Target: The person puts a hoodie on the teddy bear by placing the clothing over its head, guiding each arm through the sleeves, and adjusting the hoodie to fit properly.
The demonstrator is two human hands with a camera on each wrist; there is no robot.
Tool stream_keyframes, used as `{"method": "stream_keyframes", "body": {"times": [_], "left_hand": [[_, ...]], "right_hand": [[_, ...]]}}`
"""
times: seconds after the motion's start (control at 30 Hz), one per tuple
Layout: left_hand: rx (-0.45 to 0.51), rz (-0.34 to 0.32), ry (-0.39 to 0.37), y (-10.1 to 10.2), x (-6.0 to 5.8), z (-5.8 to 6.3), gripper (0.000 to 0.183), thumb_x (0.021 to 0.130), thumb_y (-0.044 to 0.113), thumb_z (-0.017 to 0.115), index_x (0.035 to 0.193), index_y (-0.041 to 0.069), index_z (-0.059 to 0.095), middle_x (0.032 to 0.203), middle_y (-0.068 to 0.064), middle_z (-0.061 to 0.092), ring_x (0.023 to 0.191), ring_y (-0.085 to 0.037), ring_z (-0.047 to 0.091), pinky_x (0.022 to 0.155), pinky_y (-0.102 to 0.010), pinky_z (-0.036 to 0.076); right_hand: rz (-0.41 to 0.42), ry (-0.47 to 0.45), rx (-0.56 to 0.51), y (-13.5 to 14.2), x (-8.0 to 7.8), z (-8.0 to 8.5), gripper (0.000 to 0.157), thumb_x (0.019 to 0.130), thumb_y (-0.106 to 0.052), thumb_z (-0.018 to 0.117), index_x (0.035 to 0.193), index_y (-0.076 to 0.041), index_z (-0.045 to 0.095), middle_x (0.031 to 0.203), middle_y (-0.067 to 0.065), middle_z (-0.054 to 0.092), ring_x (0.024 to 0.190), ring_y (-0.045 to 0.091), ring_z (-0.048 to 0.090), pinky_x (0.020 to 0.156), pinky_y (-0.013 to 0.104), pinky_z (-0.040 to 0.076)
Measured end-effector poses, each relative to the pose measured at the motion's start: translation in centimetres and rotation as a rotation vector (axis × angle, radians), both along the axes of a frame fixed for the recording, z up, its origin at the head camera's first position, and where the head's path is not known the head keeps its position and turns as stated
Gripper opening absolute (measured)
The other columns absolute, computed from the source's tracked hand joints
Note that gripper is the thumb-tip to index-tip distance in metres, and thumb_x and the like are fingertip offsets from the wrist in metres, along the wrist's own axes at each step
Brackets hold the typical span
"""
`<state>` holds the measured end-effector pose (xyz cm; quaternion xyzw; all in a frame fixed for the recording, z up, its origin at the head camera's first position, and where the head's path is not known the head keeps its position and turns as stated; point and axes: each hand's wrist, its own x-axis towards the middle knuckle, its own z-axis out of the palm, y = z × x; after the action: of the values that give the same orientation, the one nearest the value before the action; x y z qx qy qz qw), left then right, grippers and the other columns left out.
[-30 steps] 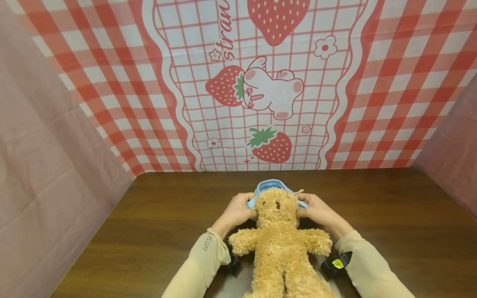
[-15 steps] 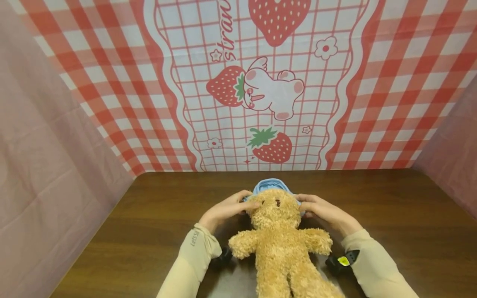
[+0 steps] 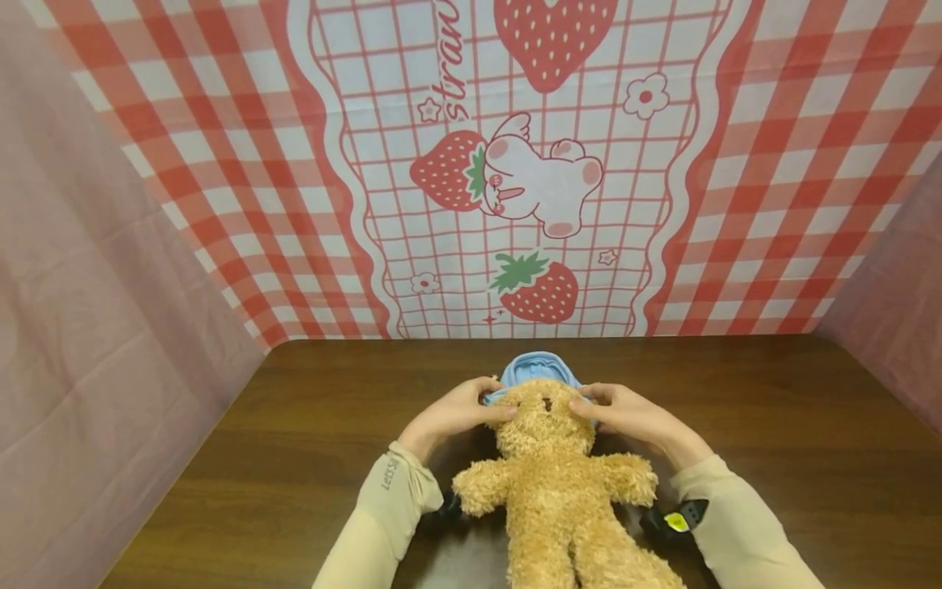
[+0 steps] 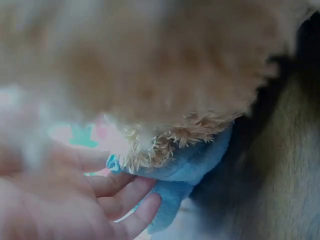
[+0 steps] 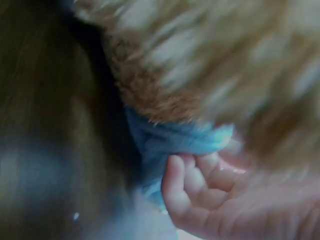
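A curly tan teddy bear (image 3: pixel 555 491) lies on its back, head away from me. A soft blue cloth hat (image 3: pixel 540 366) shows behind and above its head. On the left side, my left hand (image 3: pixel 449 419) grips the hat's edge, its thumb on the bear's cheek. My right hand (image 3: pixel 639 419) does the same opposite, thumb near the nose. In the left wrist view, several fingertips touch the blue cloth (image 4: pixel 200 162) under the fur. Curled fingers meet the hat rim (image 5: pixel 185 137) in the right wrist view. The back of the bear's head is hidden.
The bear lies on a dark brown wooden table (image 3: pixel 331 384). A red-and-white checked strawberry cloth (image 3: pixel 603 204) hangs at the back, with pink curtains (image 3: pixel 96 327) on both sides. Dark wrist straps (image 3: pixel 692 514) sit at the sleeve cuffs.
Both hands shifted their hold outward around the head and then back in, thumbs now on the bear's face. The hat sits closer behind the head, its opening less visible.
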<state>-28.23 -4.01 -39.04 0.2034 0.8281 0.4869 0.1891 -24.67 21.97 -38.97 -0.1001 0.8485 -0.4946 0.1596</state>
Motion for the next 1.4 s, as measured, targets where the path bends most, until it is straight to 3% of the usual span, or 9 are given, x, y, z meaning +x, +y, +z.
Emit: {"method": "stream_keyframes", "body": {"times": [0.2, 0.37, 0.63, 0.83, 0.93, 1.1, 1.27, 1.4], "left_hand": [[-0.105, 0.001, 0.007, 0.6, 0.5, 0.3, 0.080, 0.071, 0.039, 0.074, 0.134, 0.005, 0.038, 0.142, -0.016, 0.030, 0.125, -0.029, 0.036, 0.096, -0.042, 0.038], [-0.027, 0.029, 0.024, 1.1, 0.7, 0.1, 0.071, 0.070, 0.024, 0.077, 0.129, 0.004, 0.043, 0.133, -0.016, 0.036, 0.118, -0.029, 0.041, 0.094, -0.041, 0.039], [0.045, 0.030, 0.050, 1.4, 0.8, 0.0, 0.066, 0.071, 0.012, 0.077, 0.127, 0.004, 0.043, 0.129, -0.015, 0.041, 0.120, -0.028, 0.039, 0.096, -0.042, 0.037], [-0.018, -0.008, 0.199, 1.2, 0.8, 0.3, 0.060, 0.070, 0.013, 0.077, 0.123, 0.012, 0.048, 0.129, -0.009, 0.044, 0.121, -0.026, 0.038, 0.097, -0.043, 0.036], [-0.036, -0.021, 0.229, 1.2, 0.9, 0.5, 0.064, 0.071, 0.014, 0.077, 0.127, 0.013, 0.046, 0.134, -0.011, 0.041, 0.124, -0.029, 0.037, 0.098, -0.044, 0.036], [-0.045, -0.026, 0.170, 1.4, 1.3, 0.9, 0.077, 0.074, 0.013, 0.074, 0.139, 0.011, 0.033, 0.143, -0.015, 0.031, 0.131, -0.031, 0.030, 0.100, -0.045, 0.034], [-0.049, -0.054, 0.190, 1.9, 1.8, 1.1, 0.073, 0.079, 0.013, 0.070, 0.140, 0.020, 0.031, 0.148, -0.009, 0.024, 0.135, -0.028, 0.023, 0.099, -0.047, 0.034], [-0.053, -0.053, 0.203, 2.2, 2.1, 1.1, 0.072, 0.080, 0.013, 0.068, 0.140, 0.026, 0.031, 0.151, -0.009, 0.015, 0.138, -0.027, 0.014, 0.100, -0.050, 0.031]], "right_hand": [[-0.027, 0.014, 0.057, -0.5, 0.3, 0.6, 0.083, 0.081, -0.045, 0.063, 0.135, 0.009, 0.030, 0.128, 0.028, 0.042, 0.108, 0.031, 0.050, 0.084, 0.044, 0.046], [-0.055, 0.058, 0.078, -0.8, 0.4, 0.6, 0.084, 0.077, -0.044, 0.067, 0.133, 0.008, 0.034, 0.131, 0.028, 0.040, 0.113, 0.034, 0.046, 0.086, 0.043, 0.044], [-0.092, 0.092, 0.018, -1.2, 0.4, 0.3, 0.077, 0.076, -0.038, 0.070, 0.131, 0.006, 0.039, 0.123, 0.024, 0.048, 0.102, 0.027, 0.050, 0.079, 0.036, 0.046], [-0.104, 0.121, -0.009, -1.2, 0.4, 0.2, 0.073, 0.076, -0.035, 0.072, 0.130, 0.003, 0.041, 0.110, 0.018, 0.052, 0.089, 0.021, 0.047, 0.071, 0.030, 0.043], [-0.108, 0.132, 0.025, -1.2, 0.5, 0.3, 0.073, 0.075, -0.036, 0.072, 0.129, 0.003, 0.041, 0.110, 0.018, 0.052, 0.092, 0.023, 0.048, 0.071, 0.031, 0.044], [-0.101, 0.110, 0.065, -1.1, 0.6, 0.7, 0.075, 0.075, -0.038, 0.072, 0.130, 0.004, 0.041, 0.104, 0.017, 0.055, 0.089, 0.022, 0.052, 0.071, 0.032, 0.046], [-0.103, 0.096, 0.129, -1.3, 0.9, 1.1, 0.078, 0.079, -0.047, 0.065, 0.132, 0.002, 0.039, 0.099, 0.013, 0.053, 0.082, 0.018, 0.048, 0.066, 0.030, 0.042], [-0.120, 0.090, 0.094, -1.5, 1.0, 1.0, 0.077, 0.079, -0.046, 0.064, 0.132, 0.004, 0.038, 0.089, 0.011, 0.047, 0.074, 0.019, 0.042, 0.062, 0.030, 0.037]]}}
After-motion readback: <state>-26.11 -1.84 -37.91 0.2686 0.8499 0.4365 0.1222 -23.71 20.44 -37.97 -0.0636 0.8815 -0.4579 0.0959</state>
